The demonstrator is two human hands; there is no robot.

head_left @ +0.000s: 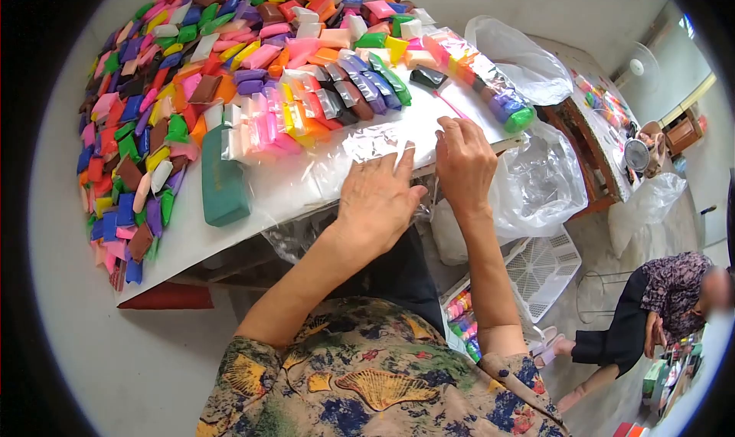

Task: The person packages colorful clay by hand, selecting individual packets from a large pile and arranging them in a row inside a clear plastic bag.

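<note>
My left hand (379, 196) lies palm down at the table's front edge, fingers spread over a clear plastic bag (371, 140). Close by on the right, my right hand (465, 161) has its fingers bent and pressed together; what is in them, if anything, is hidden. Just beyond the hands sit rows of small wrapped colored packets (306, 108) in pink, yellow, orange, red, black, brown, purple and green. A filled clear sleeve of similar packets (478, 77) rests at the right, near a black packet (427, 76) and a thin pink stick (453, 105).
A big heap of colored packets (184, 69) covers the table's far left. A green block (223, 178) stands by the rows. Clear bags (540, 180) hang at the right edge, above a white plastic basket (545, 268). Another person (635, 307) sits at lower right.
</note>
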